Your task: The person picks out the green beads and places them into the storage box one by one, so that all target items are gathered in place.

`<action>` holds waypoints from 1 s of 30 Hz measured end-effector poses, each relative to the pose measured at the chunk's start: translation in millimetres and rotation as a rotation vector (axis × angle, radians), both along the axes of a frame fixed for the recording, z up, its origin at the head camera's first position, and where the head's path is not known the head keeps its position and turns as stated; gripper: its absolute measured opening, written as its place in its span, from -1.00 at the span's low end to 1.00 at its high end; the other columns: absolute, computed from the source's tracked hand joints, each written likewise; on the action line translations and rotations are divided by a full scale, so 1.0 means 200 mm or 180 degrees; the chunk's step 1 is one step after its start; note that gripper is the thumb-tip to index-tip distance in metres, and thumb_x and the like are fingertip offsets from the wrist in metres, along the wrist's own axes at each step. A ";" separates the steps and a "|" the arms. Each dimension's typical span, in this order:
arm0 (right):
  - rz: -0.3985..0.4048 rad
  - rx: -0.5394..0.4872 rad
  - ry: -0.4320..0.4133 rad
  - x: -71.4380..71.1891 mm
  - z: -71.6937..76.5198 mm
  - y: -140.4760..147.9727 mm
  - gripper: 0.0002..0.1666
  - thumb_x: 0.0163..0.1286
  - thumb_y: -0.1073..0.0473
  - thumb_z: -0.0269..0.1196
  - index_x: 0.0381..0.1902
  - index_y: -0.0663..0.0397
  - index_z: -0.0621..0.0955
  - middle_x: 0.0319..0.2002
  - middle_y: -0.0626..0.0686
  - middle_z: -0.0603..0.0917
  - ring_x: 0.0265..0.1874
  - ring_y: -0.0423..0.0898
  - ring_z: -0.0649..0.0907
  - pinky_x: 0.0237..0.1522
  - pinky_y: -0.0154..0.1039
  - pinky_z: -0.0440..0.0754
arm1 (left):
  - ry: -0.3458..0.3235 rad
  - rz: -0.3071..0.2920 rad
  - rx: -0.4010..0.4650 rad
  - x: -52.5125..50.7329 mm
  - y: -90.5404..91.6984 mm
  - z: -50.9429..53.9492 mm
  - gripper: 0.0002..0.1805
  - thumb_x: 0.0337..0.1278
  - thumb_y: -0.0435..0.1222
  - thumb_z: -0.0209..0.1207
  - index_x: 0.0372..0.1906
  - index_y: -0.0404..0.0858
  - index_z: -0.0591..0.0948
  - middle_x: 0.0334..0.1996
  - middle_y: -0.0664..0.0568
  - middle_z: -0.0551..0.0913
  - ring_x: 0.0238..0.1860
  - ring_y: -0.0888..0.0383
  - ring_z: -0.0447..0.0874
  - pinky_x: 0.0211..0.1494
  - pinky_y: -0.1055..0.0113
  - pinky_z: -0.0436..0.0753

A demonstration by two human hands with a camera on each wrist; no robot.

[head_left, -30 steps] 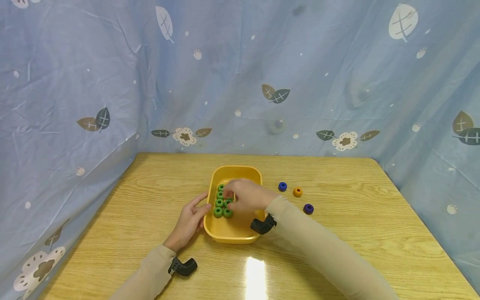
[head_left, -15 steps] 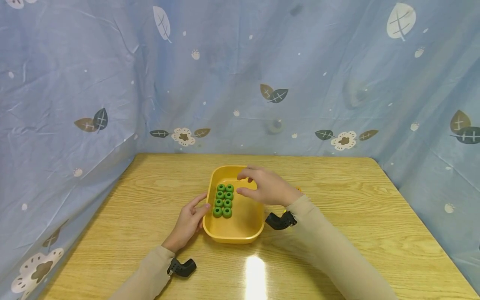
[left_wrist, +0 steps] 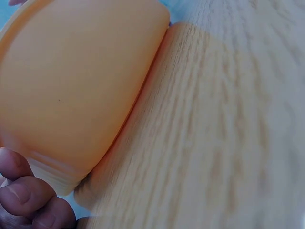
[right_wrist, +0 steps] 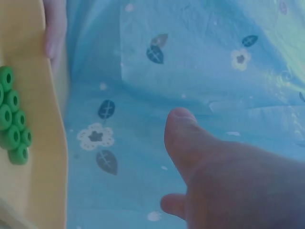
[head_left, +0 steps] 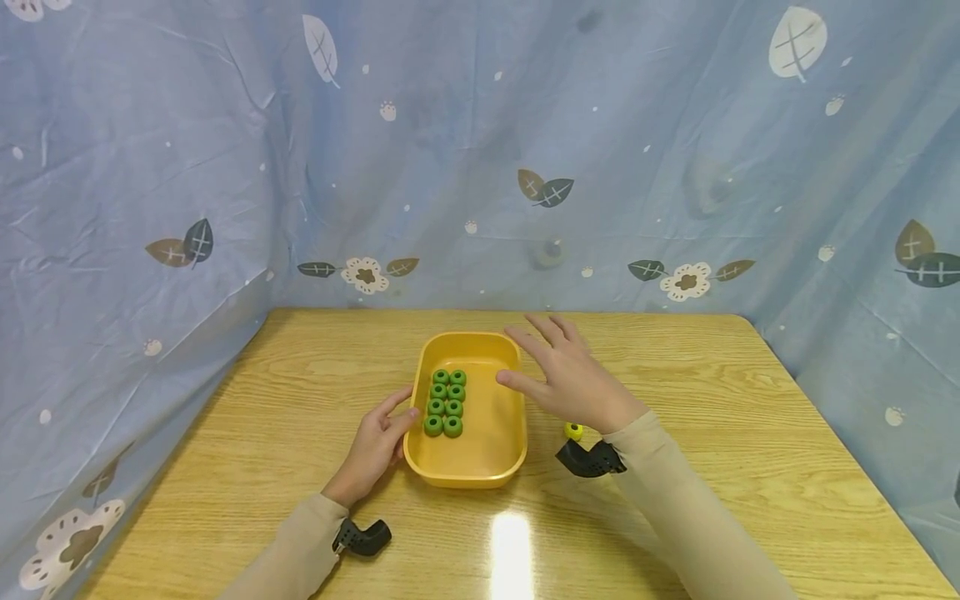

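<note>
A yellow tub (head_left: 467, 481) stands on the table. Several green beads (head_left: 453, 407), round with a hole, sit in it in two columns along its left side; the right wrist view also shows these beads (right_wrist: 9, 136). My left hand (head_left: 375, 446) grips the tub's left wall, thumb at the rim and other fingers outside. In the left wrist view curled fingers (left_wrist: 28, 195) lie by the tub's outer wall (left_wrist: 81, 81). Held above the tub's right rim and the table, my right hand (head_left: 573, 375) has its fingers spread and holds nothing.
A yellow bead (head_left: 573, 432) lies on the wooden table (head_left: 712, 400) near the right wrist, partly covered by the wrist camera (head_left: 588, 460). The right hand and arm hide the table behind them. A blue patterned curtain (head_left: 465, 167) rises behind the table.
My right hand has left the green beads inside the tub, moved right past its rim and spread its fingers. The blue, orange and purple beads are now covered from view. My left hand stays put.
</note>
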State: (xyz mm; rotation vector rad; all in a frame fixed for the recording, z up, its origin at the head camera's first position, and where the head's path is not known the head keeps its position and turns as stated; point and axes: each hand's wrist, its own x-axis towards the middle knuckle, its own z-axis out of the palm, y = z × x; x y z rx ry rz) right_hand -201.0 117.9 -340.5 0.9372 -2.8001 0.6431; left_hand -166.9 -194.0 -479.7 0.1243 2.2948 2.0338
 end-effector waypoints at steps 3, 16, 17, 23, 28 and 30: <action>-0.0180 0.0090 0.0026 0.02 0.01 0.02 -0.08 0.51 -0.35 0.20 0.66 -0.15 0.25 0.67 0.26 0.03 0.61 0.49 -0.06 0.33 0.71 0.02 | 0.0010 -0.0005 0.0000 0.00 0.00 0.00 -0.40 0.60 -0.13 0.10 0.57 -0.19 0.32 -0.69 0.04 0.43 -0.73 0.26 0.27 -0.64 0.44 0.30; -0.0597 0.0102 -0.0218 0.08 0.04 0.15 -0.05 0.55 -0.45 0.05 0.71 -0.33 0.04 0.70 0.23 -0.28 0.61 0.44 -0.38 0.28 0.77 -0.28 | 0.0045 -0.0023 0.0010 0.01 0.01 -0.01 -0.42 0.62 -0.15 0.07 0.57 -0.20 0.32 -0.74 0.09 0.42 -0.78 0.28 0.25 -0.67 0.44 0.30; -0.0621 0.0109 -0.0203 0.08 0.05 0.16 -0.05 0.55 -0.46 0.04 0.71 -0.33 0.03 0.70 0.23 -0.29 0.61 0.44 -0.38 0.27 0.78 -0.29 | 0.0049 -0.0023 0.0007 0.01 0.01 -0.01 -0.42 0.62 -0.16 0.07 0.57 -0.20 0.32 -0.74 0.08 0.42 -0.78 0.27 0.26 -0.67 0.45 0.31; -0.0754 0.0136 -0.0200 0.09 0.06 0.17 -0.02 0.53 -0.50 0.01 0.72 -0.33 0.03 0.70 0.25 -0.30 0.59 0.45 -0.44 0.23 0.80 -0.31 | 0.0059 -0.0073 0.0060 0.01 0.01 0.00 -0.39 0.62 -0.16 0.07 0.59 -0.23 0.28 -0.74 0.08 0.48 -0.78 0.26 0.32 -0.66 0.44 0.38; -0.0772 0.0165 -0.0167 0.08 0.07 0.18 -0.02 0.51 -0.51 0.03 0.71 -0.36 0.04 0.70 0.24 -0.30 0.59 0.44 -0.45 0.21 0.81 -0.33 | 0.0117 -0.0070 0.0120 0.01 0.00 -0.01 -0.36 0.61 -0.14 0.09 0.60 -0.24 0.26 -0.76 0.11 0.57 -0.81 0.25 0.44 -0.67 0.39 0.51; -0.0760 0.0171 -0.0152 0.08 0.07 0.18 -0.02 0.51 -0.51 0.03 0.71 -0.35 0.05 0.70 0.24 -0.30 0.59 0.44 -0.46 0.22 0.81 -0.34 | 0.0142 -0.0054 0.0129 0.01 -0.01 -0.01 -0.36 0.60 -0.13 0.10 0.60 -0.23 0.27 -0.76 0.11 0.59 -0.82 0.24 0.48 -0.67 0.37 0.54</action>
